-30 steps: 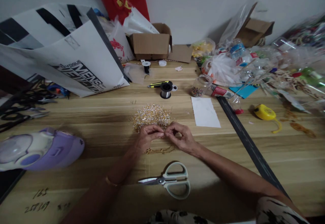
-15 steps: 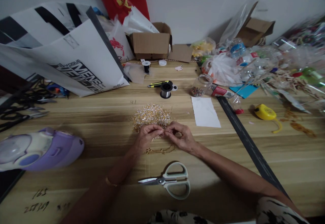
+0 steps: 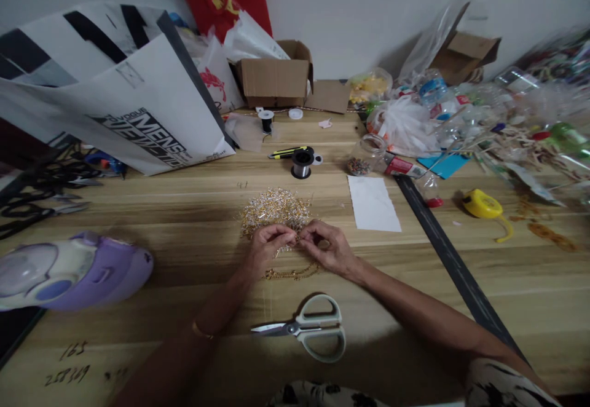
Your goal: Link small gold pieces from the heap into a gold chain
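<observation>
Pinching narrowly with left hand [image 3: 268,247] and right hand [image 3: 330,248], thumb against forefinger, almost tip to tip; cannot tell if gripping anything tiny. Placed at the near edge of a tangled, shiny gold-and-silvery heap [image 3: 275,207], beyond a thin gold-coloured chain [image 3: 292,274]. Could lose any small piece by loosening either pinch, or drag the heap by brushing against it.

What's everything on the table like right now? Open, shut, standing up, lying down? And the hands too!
Left hand: fingers pinched, apparently on a tiny piece
Right hand: fingers pinched at the same spot
Scissors: lying flat, blades closed or nearly so
Glittery pile: heaped loosely
Gold chain: lying on the table
Silver spool: standing, wound
White paper: lying flat
Cardboard box: open
</observation>
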A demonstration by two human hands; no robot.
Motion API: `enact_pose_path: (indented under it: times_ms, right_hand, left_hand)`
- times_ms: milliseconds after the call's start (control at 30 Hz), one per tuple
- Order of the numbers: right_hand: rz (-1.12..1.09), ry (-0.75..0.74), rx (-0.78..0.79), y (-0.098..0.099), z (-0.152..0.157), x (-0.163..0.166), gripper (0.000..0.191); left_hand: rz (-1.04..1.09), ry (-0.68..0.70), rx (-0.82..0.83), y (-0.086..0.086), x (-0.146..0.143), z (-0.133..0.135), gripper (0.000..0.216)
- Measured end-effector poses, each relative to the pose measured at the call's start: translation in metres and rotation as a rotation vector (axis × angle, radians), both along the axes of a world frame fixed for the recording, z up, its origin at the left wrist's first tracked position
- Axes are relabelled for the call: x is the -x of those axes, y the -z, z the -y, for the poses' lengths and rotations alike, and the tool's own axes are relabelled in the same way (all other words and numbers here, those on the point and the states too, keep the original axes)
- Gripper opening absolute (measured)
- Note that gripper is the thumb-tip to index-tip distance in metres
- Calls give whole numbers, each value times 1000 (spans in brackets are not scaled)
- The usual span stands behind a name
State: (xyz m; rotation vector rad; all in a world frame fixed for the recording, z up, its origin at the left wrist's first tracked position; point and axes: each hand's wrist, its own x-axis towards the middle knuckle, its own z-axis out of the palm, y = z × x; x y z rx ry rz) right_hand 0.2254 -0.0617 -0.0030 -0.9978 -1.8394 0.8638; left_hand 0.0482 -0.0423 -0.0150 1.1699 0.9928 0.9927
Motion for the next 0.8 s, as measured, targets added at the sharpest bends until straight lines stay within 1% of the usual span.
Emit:
enact_pose_path:
  times_ms: [100,267,467,667,800]
  right_hand:
    - [4,-9,-4,0,-1,0,12]
    - [45,-17,-62,4,1,-1,9]
    - [174,-47,-235,5,2,-3,5]
    - [326,-75,-394,9,2,-5,11]
    - [381,-54,-469,11,2,-7,10]
  left_hand:
    - [-37,1,-23,-2,0,2,18]
    - [-81,-10,-37,-5,-2,5,18]
    - [-98,22,-83,-1,-2,5,17]
    - [-95,15,-44,2,-3,6,17]
    - [-89,25,-34,0,-4,7,17]
